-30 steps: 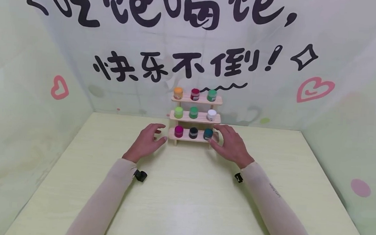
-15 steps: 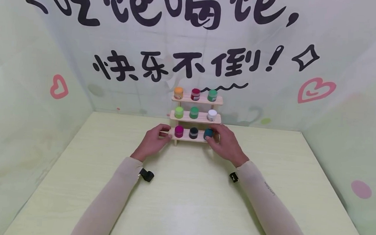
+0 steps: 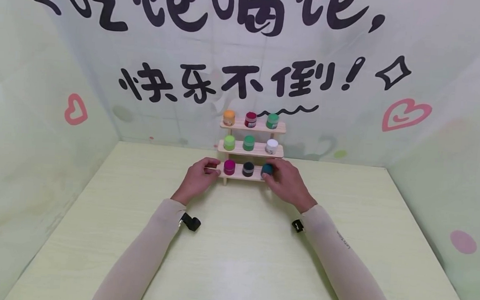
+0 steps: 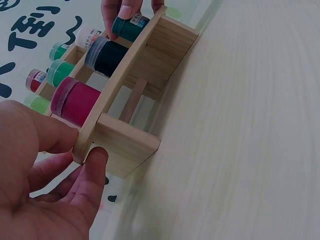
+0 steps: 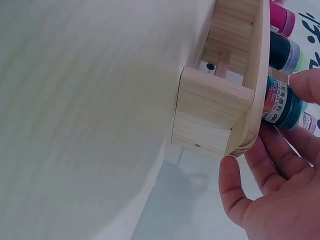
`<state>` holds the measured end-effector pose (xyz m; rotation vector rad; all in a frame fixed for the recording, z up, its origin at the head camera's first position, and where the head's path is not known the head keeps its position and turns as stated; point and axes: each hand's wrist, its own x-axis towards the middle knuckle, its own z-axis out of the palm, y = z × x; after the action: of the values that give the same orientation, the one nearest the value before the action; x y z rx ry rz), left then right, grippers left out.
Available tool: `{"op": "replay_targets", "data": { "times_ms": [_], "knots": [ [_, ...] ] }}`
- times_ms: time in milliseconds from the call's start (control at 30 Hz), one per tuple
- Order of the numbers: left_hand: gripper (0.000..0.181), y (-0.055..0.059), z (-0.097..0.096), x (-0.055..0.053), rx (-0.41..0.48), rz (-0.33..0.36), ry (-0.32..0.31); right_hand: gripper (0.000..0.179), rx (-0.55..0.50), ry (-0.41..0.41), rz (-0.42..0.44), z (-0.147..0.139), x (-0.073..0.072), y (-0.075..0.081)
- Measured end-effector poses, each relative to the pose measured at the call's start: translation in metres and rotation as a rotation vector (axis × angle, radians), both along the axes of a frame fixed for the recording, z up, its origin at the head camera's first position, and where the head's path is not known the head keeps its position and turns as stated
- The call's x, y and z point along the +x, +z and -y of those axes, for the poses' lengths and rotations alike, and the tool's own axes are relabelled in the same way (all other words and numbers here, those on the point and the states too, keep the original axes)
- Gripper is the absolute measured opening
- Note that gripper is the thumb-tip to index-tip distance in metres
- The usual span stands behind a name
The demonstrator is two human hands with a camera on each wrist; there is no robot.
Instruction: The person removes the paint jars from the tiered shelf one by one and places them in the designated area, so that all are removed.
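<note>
A three-tier wooden rack [image 3: 238, 173] stands at the back of the table, with three paint jars on each shelf. My left hand [image 3: 199, 178] pinches the left end of its bottom shelf; in the left wrist view the thumb and a finger lie on opposite sides of the board [image 4: 103, 102]. At the other end, my right hand [image 3: 289, 183] holds the teal paint jar [image 5: 281, 106] where it sits on the bottom shelf. One right fingertip is right at the shelf's corner. Beside the teal jar sit a black jar [image 3: 248, 170] and a magenta jar [image 3: 229, 167].
Light green [image 3: 229, 143], green [image 3: 248, 143] and white [image 3: 271, 147] jars fill the middle shelf. Orange [image 3: 228, 118], dark red [image 3: 250, 120] and green [image 3: 272, 121] jars line the top. A printed cloth wall [image 3: 163, 122] rises right behind the rack. The pale table [image 3: 234, 250] extends in front.
Both hands have moved inward to the rack. The left has taken hold of the bottom shelf's left end, and the right has closed its fingers on the teal paint jar.
</note>
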<state>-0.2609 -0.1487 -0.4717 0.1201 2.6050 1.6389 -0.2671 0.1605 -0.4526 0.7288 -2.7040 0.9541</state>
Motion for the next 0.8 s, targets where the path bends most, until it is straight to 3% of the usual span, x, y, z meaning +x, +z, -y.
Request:
{"op": "replay_targets", "data": {
  "times_ms": [433, 800],
  "knots": [
    [0.038, -0.0048, -0.0006, -0.0045, 0.044, 0.050, 0.020, 0.044, -0.001, 0.001, -0.010, 0.0005, 0.0010, -0.0004],
    [0.039, -0.0045, -0.0001, -0.0048, 0.053, 0.047, 0.012, 0.045, 0.004, -0.003, 0.001, -0.0002, -0.0006, -0.0013]
  ]
}}
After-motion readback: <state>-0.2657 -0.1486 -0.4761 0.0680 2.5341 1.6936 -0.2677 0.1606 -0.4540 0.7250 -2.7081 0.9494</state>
